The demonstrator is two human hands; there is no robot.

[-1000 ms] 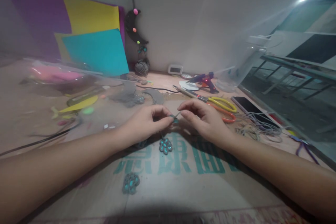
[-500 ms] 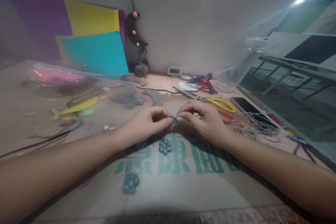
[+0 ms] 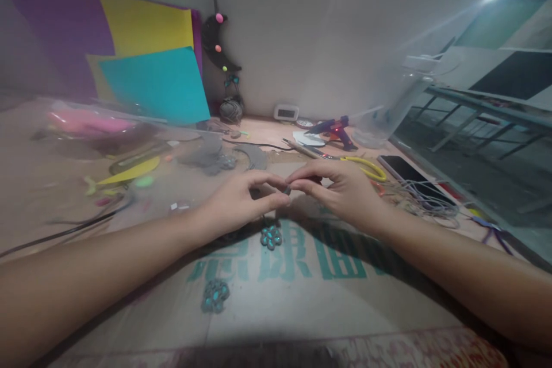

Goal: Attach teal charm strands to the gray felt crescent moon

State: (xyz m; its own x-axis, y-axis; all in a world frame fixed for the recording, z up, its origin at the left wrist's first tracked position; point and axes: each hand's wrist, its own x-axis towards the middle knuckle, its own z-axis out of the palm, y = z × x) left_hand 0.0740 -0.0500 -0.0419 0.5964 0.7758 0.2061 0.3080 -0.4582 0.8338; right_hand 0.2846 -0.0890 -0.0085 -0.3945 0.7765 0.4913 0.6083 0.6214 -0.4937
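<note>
My left hand [image 3: 250, 198] is closed in a pinch, thumb and forefinger on a small teal piece [image 3: 287, 190] held above the table. Its fingers cover most of it. My right hand [image 3: 340, 187] pinches at the piece's right edge, fingertips almost meeting those of the left. The thin grey cord between the right fingertips, seen a moment earlier, is now hidden by them. Below the left hand lies a flower-shaped ornament [image 3: 271, 237] of grey cord with teal petals. A second such ornament [image 3: 215, 296] rests nearer to me, on the left.
At right lie yellow-handled scissors [image 3: 366, 167], a phone [image 3: 409, 175] and tangled cord [image 3: 431, 204]. A glue gun [image 3: 334, 129] with a red light stands behind, near a small white digital clock [image 3: 286, 112]. Grey crescent [image 3: 252, 156] and yellow cutouts [image 3: 129, 171] lie left.
My right fingertips have moved left and closed in on the teal piece, covering the cord that showed between the hands. The whole view has shifted slightly.
</note>
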